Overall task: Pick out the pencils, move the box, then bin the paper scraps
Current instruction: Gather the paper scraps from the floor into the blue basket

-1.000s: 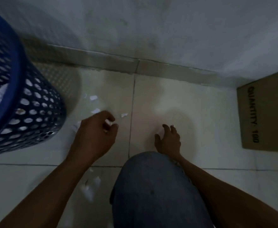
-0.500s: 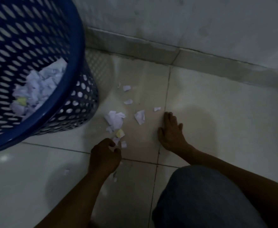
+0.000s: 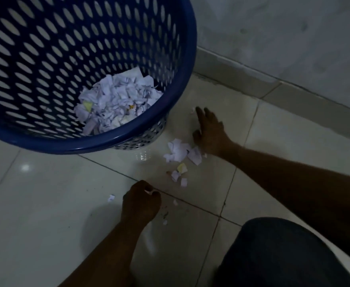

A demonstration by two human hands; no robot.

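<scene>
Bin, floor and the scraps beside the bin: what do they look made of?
Bin: blue plastic, likely moulded, judging by the even oval holes and smooth glossy rim. Floor: glazed tile, probably ceramic, with shiny light spots and straight grout lines. Scraps: thin paper, mostly white and one yellowish, with torn edges and creases. The left hand pinches one.

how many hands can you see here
2: the left hand pinches a paper scrap near bottom centre; the right hand rests flat on the floor right of the blue perforated basket. None hidden.
</scene>
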